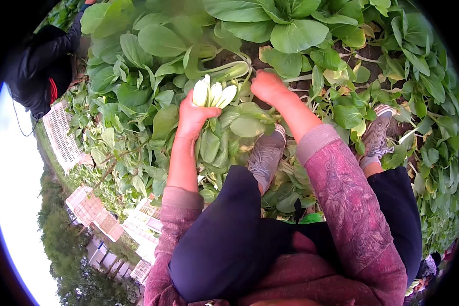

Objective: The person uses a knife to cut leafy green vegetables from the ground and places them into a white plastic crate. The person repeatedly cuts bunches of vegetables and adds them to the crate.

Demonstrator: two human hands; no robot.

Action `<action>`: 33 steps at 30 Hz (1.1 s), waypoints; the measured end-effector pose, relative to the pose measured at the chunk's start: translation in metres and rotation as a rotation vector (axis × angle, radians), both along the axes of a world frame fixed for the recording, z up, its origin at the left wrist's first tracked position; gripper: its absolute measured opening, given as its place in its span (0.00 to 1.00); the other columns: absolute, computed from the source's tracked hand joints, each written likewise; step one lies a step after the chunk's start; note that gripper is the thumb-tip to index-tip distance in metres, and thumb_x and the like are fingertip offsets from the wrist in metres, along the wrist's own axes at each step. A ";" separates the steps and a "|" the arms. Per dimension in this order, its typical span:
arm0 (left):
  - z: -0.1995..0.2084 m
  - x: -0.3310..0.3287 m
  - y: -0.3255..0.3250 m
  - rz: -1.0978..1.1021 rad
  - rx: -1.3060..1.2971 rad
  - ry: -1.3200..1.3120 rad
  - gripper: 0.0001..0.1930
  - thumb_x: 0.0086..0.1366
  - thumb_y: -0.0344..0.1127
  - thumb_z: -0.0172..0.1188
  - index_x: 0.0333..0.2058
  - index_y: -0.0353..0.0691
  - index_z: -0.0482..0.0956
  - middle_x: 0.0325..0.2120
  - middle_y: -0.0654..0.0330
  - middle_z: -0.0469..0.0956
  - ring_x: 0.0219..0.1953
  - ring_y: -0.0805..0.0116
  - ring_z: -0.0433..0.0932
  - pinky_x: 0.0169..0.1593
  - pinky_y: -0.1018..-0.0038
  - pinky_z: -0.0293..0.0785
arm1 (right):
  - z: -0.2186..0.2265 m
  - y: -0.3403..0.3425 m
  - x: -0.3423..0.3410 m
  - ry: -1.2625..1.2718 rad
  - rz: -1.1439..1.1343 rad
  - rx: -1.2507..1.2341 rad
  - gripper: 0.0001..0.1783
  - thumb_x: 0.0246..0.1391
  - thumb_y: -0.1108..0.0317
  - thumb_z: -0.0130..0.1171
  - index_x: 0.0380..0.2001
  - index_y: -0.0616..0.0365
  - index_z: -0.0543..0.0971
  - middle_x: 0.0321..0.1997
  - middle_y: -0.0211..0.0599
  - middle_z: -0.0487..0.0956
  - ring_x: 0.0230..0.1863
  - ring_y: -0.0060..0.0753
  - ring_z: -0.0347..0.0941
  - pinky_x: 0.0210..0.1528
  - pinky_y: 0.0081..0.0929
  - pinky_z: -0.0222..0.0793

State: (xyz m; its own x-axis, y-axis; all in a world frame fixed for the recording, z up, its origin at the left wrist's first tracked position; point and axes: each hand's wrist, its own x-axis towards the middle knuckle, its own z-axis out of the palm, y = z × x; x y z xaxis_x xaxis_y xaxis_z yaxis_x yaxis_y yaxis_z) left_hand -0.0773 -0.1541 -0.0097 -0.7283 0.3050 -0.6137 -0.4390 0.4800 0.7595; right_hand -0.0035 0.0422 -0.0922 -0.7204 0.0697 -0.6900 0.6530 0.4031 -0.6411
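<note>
My left hand [192, 118] is closed around a bunch of bok choy [216, 95]. Their pale cut bases point up, and the green leaves hang down below my fingers. Just to the right, my right hand [270, 87] is curled into a fist low over the soil. Its fingers face away, so whatever they grip is hidden. Beside that fist, the root end of another bok choy [229, 70] lies tilted sideways, its leaves spreading left. I cannot tell whether the fist touches it.
Leafy bok choy [295, 30] grows thickly ahead, with yellowed leaves among it. My shoes [266, 155] stand between the plants. A person in dark clothes [45, 66] bends at the far left. Pale plastic crates [63, 133] and reddish crates [91, 206] stand along the left side.
</note>
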 end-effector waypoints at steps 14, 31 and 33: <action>0.005 0.006 -0.005 0.017 0.075 -0.016 0.37 0.38 0.17 0.68 0.52 0.36 0.69 0.43 0.63 0.75 0.45 0.71 0.74 0.52 0.75 0.69 | -0.009 -0.004 0.029 0.081 -0.187 0.041 0.20 0.54 0.61 0.44 0.41 0.68 0.72 0.40 0.64 0.75 0.47 0.61 0.71 0.50 0.47 0.66; 0.063 0.039 0.013 -0.124 0.330 -0.124 0.42 0.37 0.14 0.64 0.57 0.32 0.62 0.44 0.46 0.76 0.48 0.55 0.76 0.48 0.65 0.76 | 0.059 0.023 0.069 0.405 -1.168 -1.051 0.24 0.43 0.72 0.68 0.45 0.62 0.73 0.26 0.27 0.74 0.16 0.12 0.61 0.13 0.12 0.56; 0.086 0.032 0.016 -0.120 0.466 -0.202 0.46 0.34 0.16 0.65 0.58 0.32 0.59 0.42 0.45 0.76 0.46 0.53 0.77 0.42 0.64 0.79 | 0.071 0.041 0.084 0.461 -1.116 -0.800 0.24 0.44 0.71 0.67 0.45 0.65 0.74 0.24 0.27 0.73 0.14 0.11 0.60 0.13 0.12 0.56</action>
